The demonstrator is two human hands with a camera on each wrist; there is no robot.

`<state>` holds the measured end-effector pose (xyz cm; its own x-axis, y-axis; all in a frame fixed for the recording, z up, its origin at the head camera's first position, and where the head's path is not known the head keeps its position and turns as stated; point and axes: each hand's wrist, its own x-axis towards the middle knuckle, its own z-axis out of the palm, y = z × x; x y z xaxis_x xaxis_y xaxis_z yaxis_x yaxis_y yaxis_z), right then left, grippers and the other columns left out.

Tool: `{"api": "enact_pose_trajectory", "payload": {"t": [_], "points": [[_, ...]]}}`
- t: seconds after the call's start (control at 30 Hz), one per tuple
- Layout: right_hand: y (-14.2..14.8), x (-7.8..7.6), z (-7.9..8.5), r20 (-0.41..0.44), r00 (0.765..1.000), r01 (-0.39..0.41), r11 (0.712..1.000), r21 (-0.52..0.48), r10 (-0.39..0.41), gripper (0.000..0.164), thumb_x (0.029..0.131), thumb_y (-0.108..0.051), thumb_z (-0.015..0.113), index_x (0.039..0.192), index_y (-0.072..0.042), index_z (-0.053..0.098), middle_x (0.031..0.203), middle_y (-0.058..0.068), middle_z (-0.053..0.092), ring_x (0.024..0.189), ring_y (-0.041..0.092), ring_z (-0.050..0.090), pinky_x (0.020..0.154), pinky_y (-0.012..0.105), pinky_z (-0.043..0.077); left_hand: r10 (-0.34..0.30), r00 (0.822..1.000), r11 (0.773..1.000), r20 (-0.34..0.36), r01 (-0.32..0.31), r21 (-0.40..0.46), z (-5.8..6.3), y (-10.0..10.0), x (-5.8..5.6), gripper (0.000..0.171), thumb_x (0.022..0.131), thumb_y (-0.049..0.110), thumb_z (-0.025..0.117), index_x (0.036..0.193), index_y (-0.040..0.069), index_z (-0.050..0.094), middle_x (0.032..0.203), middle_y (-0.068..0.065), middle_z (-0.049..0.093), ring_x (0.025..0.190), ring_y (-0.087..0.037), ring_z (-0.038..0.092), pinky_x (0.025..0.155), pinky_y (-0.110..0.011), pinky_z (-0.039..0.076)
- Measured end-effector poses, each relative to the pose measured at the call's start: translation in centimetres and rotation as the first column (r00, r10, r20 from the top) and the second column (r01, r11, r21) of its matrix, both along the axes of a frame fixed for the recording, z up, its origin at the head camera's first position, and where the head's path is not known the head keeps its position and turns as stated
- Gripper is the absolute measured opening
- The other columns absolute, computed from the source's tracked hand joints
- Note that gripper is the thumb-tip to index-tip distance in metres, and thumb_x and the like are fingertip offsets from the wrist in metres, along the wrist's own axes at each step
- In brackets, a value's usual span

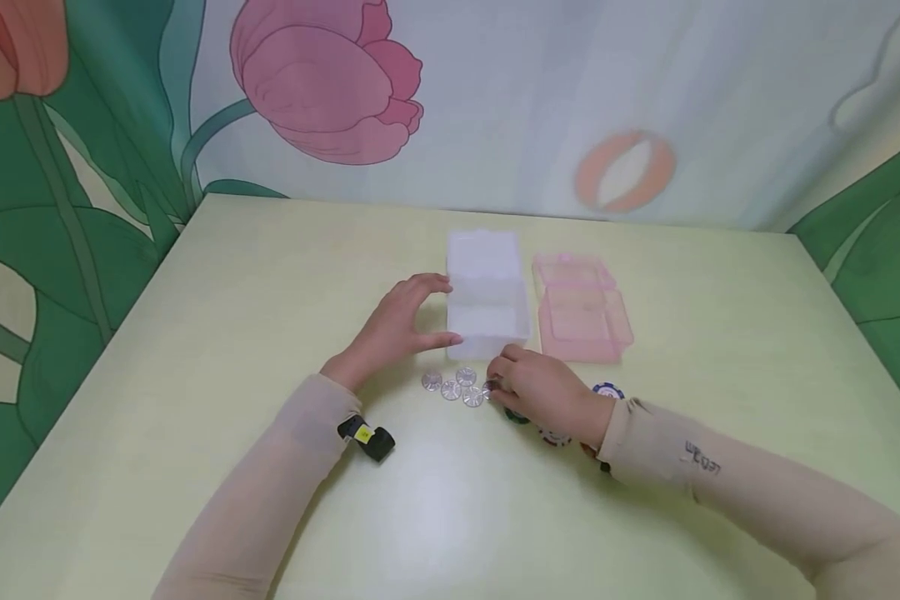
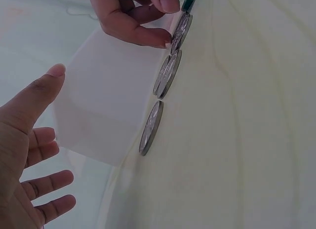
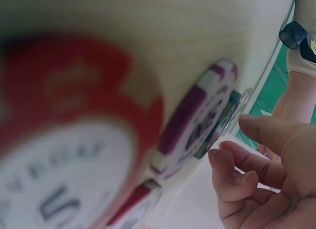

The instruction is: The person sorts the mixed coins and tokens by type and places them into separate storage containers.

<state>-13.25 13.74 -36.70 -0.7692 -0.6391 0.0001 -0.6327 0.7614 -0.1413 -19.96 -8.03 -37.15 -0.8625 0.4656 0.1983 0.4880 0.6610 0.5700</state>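
Beside an open white plastic box, my left hand is spread, with thumb and forefinger tips right at the box's left side. It holds nothing. Several silver coins lie flat just in front of the box. My right hand reaches over the right end of these coins with loosely bent fingers. In the left wrist view one of its fingertips is right at a silver coin. The right wrist view shows its thumb and fingers apart, near a green poker chip and a purple-and-white poker chip.
An open, see-through pink box stands right of the white one. Partly under the right hand and sleeve lie a blue-and-white poker chip and a red chip. A flower-patterned curtain hangs behind the pale table.
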Motion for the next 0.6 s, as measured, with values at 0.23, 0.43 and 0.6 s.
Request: {"api": "enact_pose_trajectory", "payload": {"t": [0.23,0.43,0.6], "points": [[-0.5,0.1,0.0,0.015,0.999,0.033,0.998,0.045,-0.034,0.014,0.078,-0.022,0.069,0.089,-0.015,0.064,0.084,-0.002,0.055,0.067,0.006,0.053,0.060,0.020,0.047,0.000,1.000,1.000,0.000,0.000,0.017,-0.2,0.0,0.3,0.067,0.072,0.044,0.071,0.126,0.014,0.046,0.139,-0.001,0.040,0.131,-0.019,0.033,0.109,-0.041,0.025],[-0.9,0.0,0.0,0.032,0.997,0.068,0.994,0.091,-0.071,0.014,0.079,-0.021,0.068,0.090,-0.014,0.063,0.085,-0.002,0.054,0.068,0.006,0.052,0.060,0.020,0.047,0.003,1.000,1.000,0.014,-0.004,0.013,-0.1,0.0,0.3,0.067,0.072,0.045,0.070,0.127,0.015,0.045,0.139,-0.001,0.039,0.132,-0.019,0.032,0.109,-0.041,0.025],[-1.1,0.0,0.1,0.027,0.996,0.079,0.990,0.119,-0.082,0.015,0.080,-0.022,0.067,0.090,-0.013,0.061,0.086,-0.002,0.054,0.068,0.006,0.051,0.058,0.019,0.046,0.003,1.000,1.000,0.008,-0.003,0.010,-0.1,-0.1,0.2,0.068,0.071,0.045,0.070,0.127,0.015,0.045,0.140,-0.001,0.039,0.132,-0.020,0.032,0.109,-0.041,0.026]]}}
